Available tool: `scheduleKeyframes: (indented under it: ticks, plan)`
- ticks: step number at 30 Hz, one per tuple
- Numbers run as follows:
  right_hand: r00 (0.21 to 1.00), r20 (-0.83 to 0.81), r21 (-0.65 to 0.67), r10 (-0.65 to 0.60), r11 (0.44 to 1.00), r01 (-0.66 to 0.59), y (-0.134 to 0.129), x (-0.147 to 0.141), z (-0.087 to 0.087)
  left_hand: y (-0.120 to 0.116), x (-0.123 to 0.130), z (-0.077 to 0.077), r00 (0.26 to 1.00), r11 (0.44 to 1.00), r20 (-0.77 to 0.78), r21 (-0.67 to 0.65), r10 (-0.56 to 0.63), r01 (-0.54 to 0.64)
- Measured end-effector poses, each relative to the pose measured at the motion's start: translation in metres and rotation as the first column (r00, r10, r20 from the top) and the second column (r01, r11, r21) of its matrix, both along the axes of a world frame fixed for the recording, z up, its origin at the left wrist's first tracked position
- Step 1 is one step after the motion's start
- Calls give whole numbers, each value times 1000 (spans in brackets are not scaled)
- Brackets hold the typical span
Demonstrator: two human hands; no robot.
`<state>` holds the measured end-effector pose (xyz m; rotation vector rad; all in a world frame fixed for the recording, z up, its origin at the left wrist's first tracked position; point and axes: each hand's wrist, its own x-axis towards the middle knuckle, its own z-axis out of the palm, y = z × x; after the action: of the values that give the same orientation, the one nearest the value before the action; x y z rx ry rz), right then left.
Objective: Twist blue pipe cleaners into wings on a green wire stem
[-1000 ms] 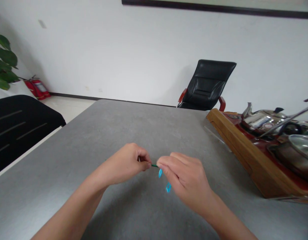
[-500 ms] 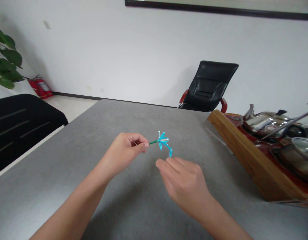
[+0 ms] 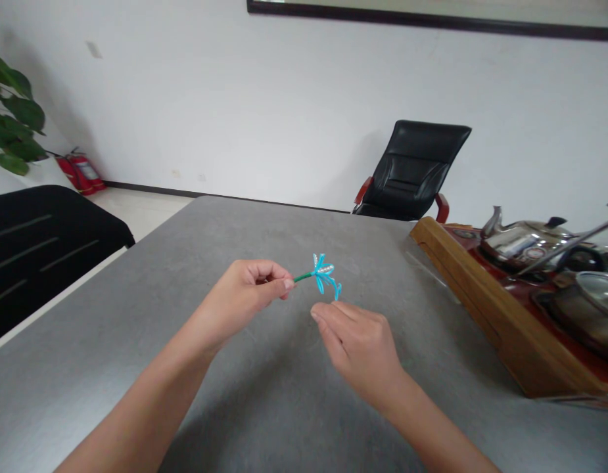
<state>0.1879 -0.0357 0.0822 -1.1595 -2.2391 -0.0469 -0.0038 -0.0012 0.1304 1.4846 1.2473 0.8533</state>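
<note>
The left fingers (image 3: 277, 270) pinch a turquoise pipe-cleaner flower (image 3: 323, 270) by its green stem (image 3: 302, 278) (right hand (image 3: 357, 348) just below, fingers loosely open).

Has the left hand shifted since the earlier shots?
Yes. The left hand has moved forward, toward the far edge of the gray table, carrying the blue pipe-cleaner flower clear of the right hand.

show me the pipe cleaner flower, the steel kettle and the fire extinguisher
pipe cleaner flower (image 3: 323, 270), head view, on the blue petals
steel kettle (image 3: 518, 240), head view, on its body
fire extinguisher (image 3: 81, 173), head view, on the red cylinder
</note>
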Motion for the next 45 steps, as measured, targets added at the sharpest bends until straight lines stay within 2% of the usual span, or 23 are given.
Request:
scheduleKeyframes:
  ticks: [4, 11, 14, 17, 19, 24, 27, 32, 37, 42, 45]
  plan:
    - [992, -128, -126, -6, 992, -10, 4, 1, -5, -1, 0, 0, 997, 998, 67, -48, -38, 41]
    - [973, -216, -308, -83, 951, 13, 13, 4, -10, -2, -1, -1, 973, 974, 168, -137, -156, 180]
    - [942, -330, -365, -66, 929, -63, 16, 6, -10, -3, -2, -1, 950, 940, 180, -180, -257, 289]
    - [896, -443, -398, 18, 892, -214, 20, 8, -9, -2, -2, -1, 918, 898, 143, -198, -371, 394]
    - [879, -474, -409, 46, 873, -266, 22, 9, -9, -2, -3, -1, 895, 873, 100, -196, -434, 446]
    - [870, -493, -465, -22, 852, -242, 27, 12, -8, -3, -4, -4, 833, 814, 26, -196, -553, 547]
    - [879, -477, -469, 0, 846, -254, 27, 13, -6, -4, -3, -7, 810, 802, -50, -191, -584, 566]
    - [895, -442, -429, 61, 861, -271, 24, 13, 1, -7, 0, -10, 786, 813, -208, -173, -582, 556]
    - [927, -365, -371, 82, 901, -225, 15, 10, 9, -9, 2, -11, 754, 823, -340, -144, -563, 549]
    - [953, -293, -291, 73, 943, -162, -1, 6, 20, -8, 2, -12, 756, 859, -451, -47, -474, 510]
    - [972, -222, -228, 84, 964, -135, -10, 5, 25, -6, 1, -10, 799, 909, -482, 12, -359, 416]
